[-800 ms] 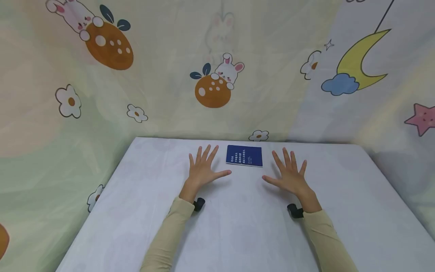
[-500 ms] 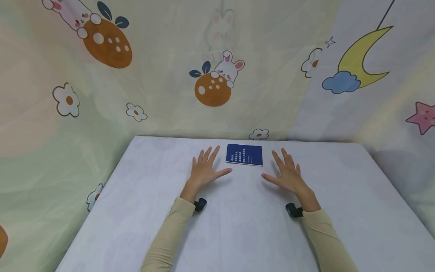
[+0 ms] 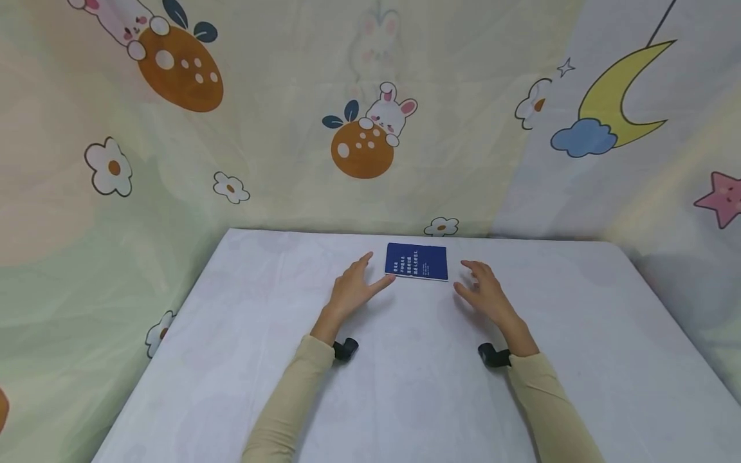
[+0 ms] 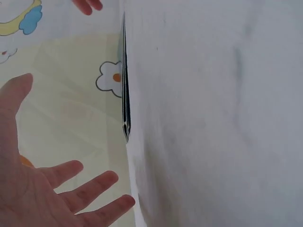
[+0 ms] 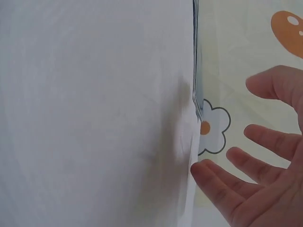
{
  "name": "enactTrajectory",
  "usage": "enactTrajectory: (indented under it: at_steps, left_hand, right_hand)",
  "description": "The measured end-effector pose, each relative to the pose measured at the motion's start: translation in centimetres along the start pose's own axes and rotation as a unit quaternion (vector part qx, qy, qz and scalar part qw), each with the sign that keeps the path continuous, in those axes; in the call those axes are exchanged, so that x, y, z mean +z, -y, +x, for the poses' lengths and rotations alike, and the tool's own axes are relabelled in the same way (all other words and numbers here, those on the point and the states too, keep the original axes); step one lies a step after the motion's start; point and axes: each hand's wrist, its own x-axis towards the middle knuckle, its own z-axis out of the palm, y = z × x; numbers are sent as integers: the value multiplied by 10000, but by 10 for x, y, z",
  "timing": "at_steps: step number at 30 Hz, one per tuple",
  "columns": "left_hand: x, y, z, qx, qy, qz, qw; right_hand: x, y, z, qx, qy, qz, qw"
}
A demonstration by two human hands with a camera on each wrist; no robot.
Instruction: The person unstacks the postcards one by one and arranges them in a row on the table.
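A thin dark blue booklet (image 3: 417,262) with white lettering lies flat near the table's far edge. In both wrist views the booklet (image 4: 126,90) is seen edge-on as a thin dark strip. My left hand (image 3: 350,289) hovers just left of it, fingers loosely bent and thumb pointing toward its near left corner. On the other side, my right hand (image 3: 486,294) is held over the table with relaxed, slightly bent fingers. Neither hand holds anything; the left wrist view shows a gap between the left hand's fingers and the booklet.
A white cloth covers the table (image 3: 417,386). Behind and beside it hangs a printed curtain (image 3: 278,128) with rabbits, flowers and a moon. A black wrist camera (image 3: 346,349) sits on the left wrist, and another black camera (image 3: 493,355) on the right.
Both hands' widely spread fingers have come closer together and bent a little. The right hand has shifted slightly left, toward the booklet. The booklet lies as before; the head view has tilted slightly.
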Motion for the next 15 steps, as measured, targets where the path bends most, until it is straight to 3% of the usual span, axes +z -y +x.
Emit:
enactTrajectory:
  at_steps: [6, 11, 15]
  left_hand:
    - [3, 0, 2, 185, 263, -289, 9991]
    - [13, 6, 10, 516, 392, -140, 9978]
    - [21, 10, 15, 559, 391, -276, 9973]
  right_hand:
    - [5, 1, 3, 138, -185, 714, 9972]
    - [8, 0, 8, 417, -289, 952, 9942]
    - [11, -3, 12, 470, -306, 1153, 9918]
